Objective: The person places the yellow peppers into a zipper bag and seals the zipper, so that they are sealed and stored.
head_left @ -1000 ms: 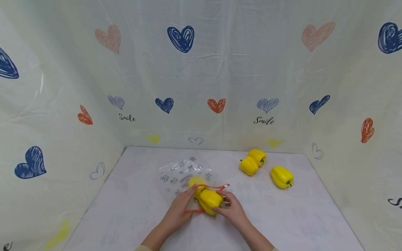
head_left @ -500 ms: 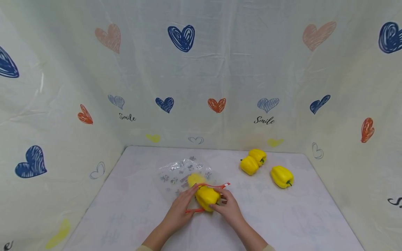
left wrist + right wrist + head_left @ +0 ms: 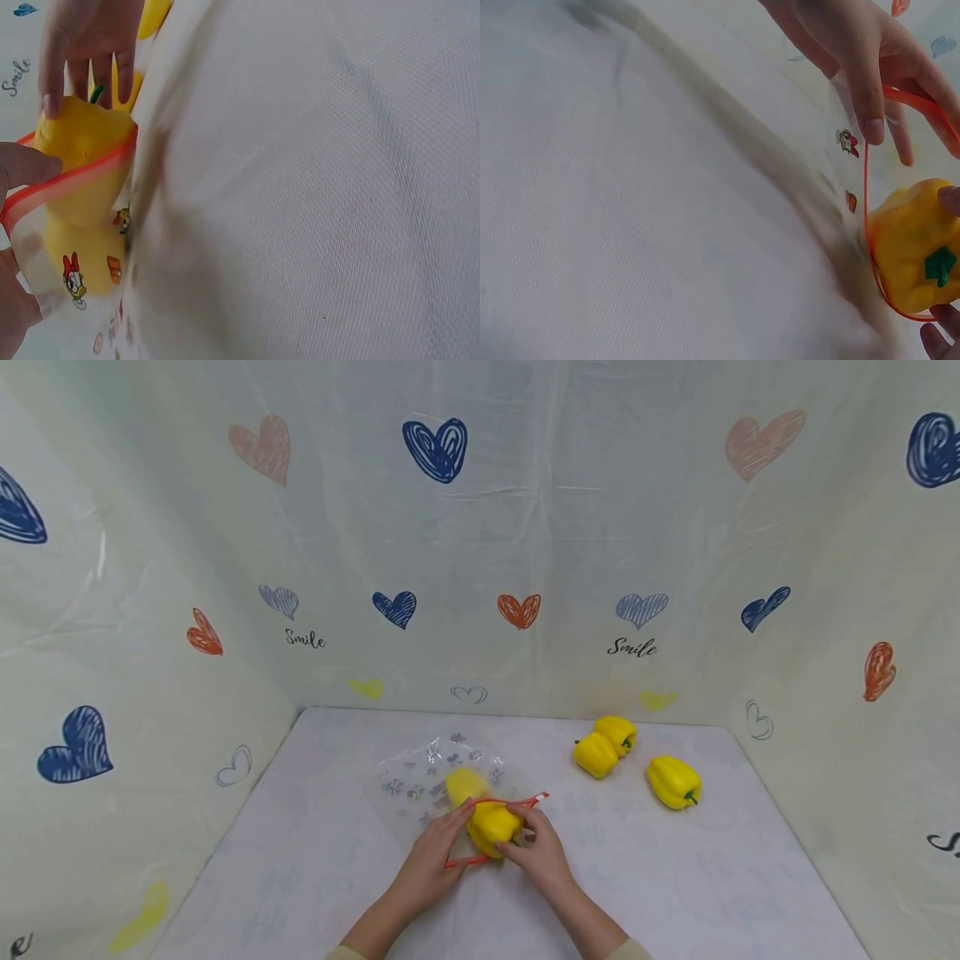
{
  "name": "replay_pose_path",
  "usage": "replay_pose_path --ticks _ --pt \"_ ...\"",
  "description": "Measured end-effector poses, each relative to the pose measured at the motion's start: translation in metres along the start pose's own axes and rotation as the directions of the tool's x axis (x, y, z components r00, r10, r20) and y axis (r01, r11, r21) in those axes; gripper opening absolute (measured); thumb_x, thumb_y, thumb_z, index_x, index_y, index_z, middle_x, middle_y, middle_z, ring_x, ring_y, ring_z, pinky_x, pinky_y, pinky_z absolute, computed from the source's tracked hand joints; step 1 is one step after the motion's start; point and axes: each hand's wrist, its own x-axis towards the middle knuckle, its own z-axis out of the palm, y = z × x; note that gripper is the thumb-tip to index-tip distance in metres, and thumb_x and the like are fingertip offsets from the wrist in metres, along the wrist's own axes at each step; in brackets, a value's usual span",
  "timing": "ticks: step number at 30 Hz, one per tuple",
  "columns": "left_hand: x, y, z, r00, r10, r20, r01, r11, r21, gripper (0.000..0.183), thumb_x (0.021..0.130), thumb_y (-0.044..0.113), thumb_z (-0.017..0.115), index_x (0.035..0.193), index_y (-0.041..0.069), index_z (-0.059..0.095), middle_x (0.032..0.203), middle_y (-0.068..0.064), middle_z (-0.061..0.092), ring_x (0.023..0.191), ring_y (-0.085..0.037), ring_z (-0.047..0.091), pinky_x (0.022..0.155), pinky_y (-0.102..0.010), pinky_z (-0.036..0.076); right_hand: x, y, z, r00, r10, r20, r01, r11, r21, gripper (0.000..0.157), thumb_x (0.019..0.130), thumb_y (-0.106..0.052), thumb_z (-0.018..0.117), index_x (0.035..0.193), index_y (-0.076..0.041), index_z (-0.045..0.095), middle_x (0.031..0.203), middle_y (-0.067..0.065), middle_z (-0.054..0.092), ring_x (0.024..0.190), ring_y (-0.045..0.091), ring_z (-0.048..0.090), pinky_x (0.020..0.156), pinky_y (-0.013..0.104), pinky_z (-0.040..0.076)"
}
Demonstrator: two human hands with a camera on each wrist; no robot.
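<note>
A clear plastic zip bag (image 3: 408, 772) with a red zip edge and printed cartoon figures lies flat on the table. Inside it sits one yellow bell pepper (image 3: 464, 782), blurred by the plastic. My left hand (image 3: 431, 856) holds the bag's mouth apart, thumb and fingers on the red rim. A second yellow bell pepper (image 3: 491, 828) is partly through that mouth, its green stem (image 3: 940, 266) facing out. Around its stem end, my right hand (image 3: 538, 845) grips this pepper with thumb and fingers. The bag covers its inner end.
Toward the back right stand two touching yellow bell peppers, a nearer one (image 3: 596, 756) and a farther one (image 3: 617, 732). Another bell pepper (image 3: 673, 782) lies to their right. A heart-printed sheet (image 3: 562, 543) walls the white table (image 3: 322, 793) at the back and sides.
My right hand has moved left and away from me, pushing the gripped pepper deeper into the bag. The pepper inside has shifted slightly farther back. My left hand stays nearly still.
</note>
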Motion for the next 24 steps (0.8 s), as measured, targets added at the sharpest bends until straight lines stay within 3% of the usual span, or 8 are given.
replay_pose_path --ticks 12,24 --pt "0.000 0.003 0.001 0.999 -0.015 -0.028 0.015 1.000 0.002 0.085 0.083 0.012 0.077 0.153 0.027 0.031 0.156 0.007 0.033 0.136 -0.022 0.038 0.110 -0.051 0.034 0.003 0.003 0.009 0.997 -0.039 -0.069 0.041 0.999 0.024 0.055 0.080 -0.016 0.081 0.130 -0.009 0.058 0.130 0.008 0.054 0.110 0.027 0.050 0.099 0.051 0.046" --pt "0.000 0.002 0.002 0.999 0.004 -0.050 -0.005 1.000 -0.002 0.081 0.084 0.011 0.076 0.152 0.023 0.035 0.154 0.004 0.037 0.135 -0.023 0.040 0.109 -0.051 0.034 0.005 0.004 0.016 0.995 -0.016 -0.094 0.017 1.000 0.009 0.055 0.081 -0.020 0.081 0.130 -0.012 0.057 0.135 0.010 0.051 0.119 0.029 0.049 0.099 0.049 0.046"
